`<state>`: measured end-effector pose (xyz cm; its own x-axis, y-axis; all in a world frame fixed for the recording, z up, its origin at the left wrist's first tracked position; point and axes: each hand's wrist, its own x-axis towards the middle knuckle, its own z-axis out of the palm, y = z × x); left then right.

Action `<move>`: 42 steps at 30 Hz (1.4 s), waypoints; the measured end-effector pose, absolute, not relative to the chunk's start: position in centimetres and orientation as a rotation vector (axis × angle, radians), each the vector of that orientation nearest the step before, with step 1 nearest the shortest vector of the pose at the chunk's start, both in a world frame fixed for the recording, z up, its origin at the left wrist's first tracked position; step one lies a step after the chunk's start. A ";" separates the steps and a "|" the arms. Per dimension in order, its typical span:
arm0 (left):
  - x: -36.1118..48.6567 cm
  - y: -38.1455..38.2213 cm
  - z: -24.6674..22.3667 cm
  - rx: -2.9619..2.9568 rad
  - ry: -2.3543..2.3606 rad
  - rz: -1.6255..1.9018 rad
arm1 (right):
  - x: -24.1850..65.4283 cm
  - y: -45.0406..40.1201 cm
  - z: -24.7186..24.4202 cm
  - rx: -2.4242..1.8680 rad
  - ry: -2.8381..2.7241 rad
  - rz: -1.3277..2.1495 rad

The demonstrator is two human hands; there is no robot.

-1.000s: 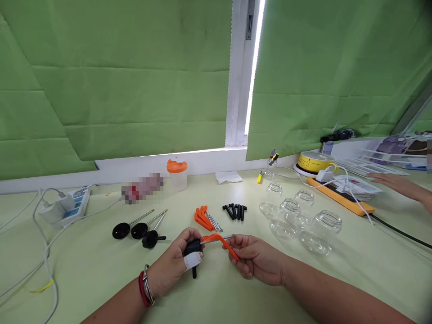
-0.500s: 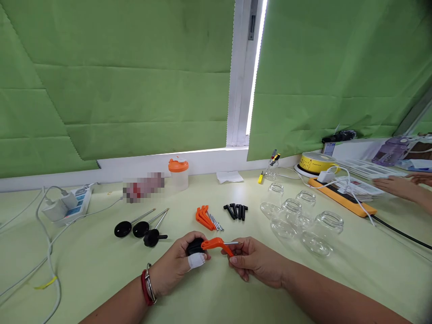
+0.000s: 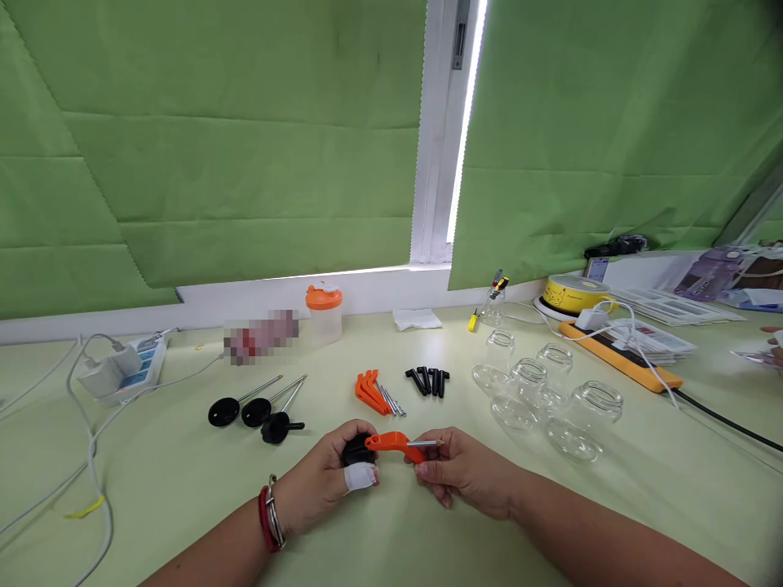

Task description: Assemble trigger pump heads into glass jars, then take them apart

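My left hand point(image 3: 327, 471), a white wrap on its thumb, grips a round black lid point(image 3: 358, 449). A thin metal rod point(image 3: 424, 443) points right past the orange crank handle point(image 3: 387, 441). That handle's holed end is against or close beside the lid; exact contact is hidden. My right hand point(image 3: 456, 471) pinches the handle's other, bent end. Beyond my hands lie several orange crank handles point(image 3: 370, 392), some loose metal rods point(image 3: 390, 400) and several black L-shaped knobs point(image 3: 428, 381). Three black lids with rods point(image 3: 255, 412) rest to the left.
Several clear glass jars point(image 3: 527, 395) stand on the right. Behind them are a jar with screwdrivers point(image 3: 491, 308) and an orange power strip point(image 3: 617, 359). An orange-lidded cup point(image 3: 324, 314) is at the back; a white power strip point(image 3: 131, 371) with cables lies left. Another person's fingers point(image 3: 776, 346) show far right.
The orange handle has turned slightly in my right hand, its bent end now flatter and partly behind the rod. The other person's hands have drawn back toward the right edge.
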<state>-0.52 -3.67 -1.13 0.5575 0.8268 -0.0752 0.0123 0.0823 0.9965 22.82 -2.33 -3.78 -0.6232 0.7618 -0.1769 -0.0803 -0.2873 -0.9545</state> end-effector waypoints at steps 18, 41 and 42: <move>-0.5 -3.8 -1.1 1.350 0.819 0.719 | 22.9 -2.8 -2.6 -0.871 -1.445 2.060; -0.3 -4.1 -1.3 1.307 0.814 0.710 | 22.7 -2.9 -2.8 -0.955 -1.480 2.024; -0.3 -4.1 -1.2 1.308 0.818 0.709 | 22.6 -3.0 -2.7 -0.970 -1.488 2.016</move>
